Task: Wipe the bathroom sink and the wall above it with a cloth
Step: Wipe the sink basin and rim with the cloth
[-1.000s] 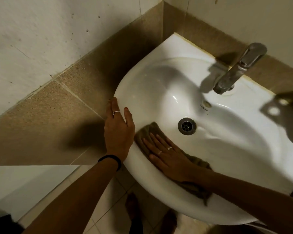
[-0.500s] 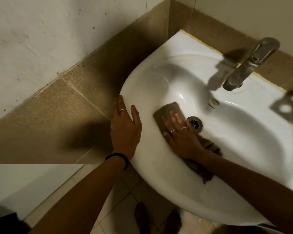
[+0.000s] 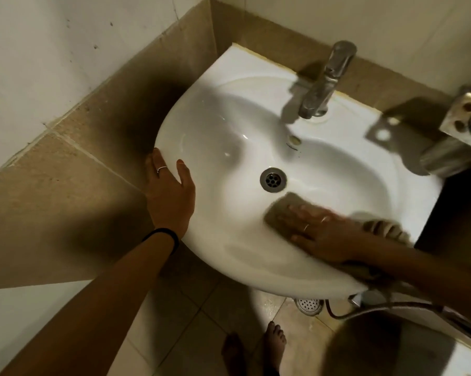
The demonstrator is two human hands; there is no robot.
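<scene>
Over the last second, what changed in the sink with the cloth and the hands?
The right hand, flat on the brown cloth, swept it from the left side of the white ceramic basin, past the round metal drain, to the near right side below the drain. Nothing was picked up or released. The left hand kept bracing the basin's left rim.

One white sink (image 3: 228,248), one chrome tap (image 3: 323,80), one drain (image 3: 273,179), one overflow hole (image 3: 294,139), one brown cloth (image 3: 279,213), two hands, left (image 3: 172,196) and right (image 3: 323,237), three rings, one black wristband (image 3: 165,234), two bare feet, one floor drain (image 3: 308,305).
</scene>
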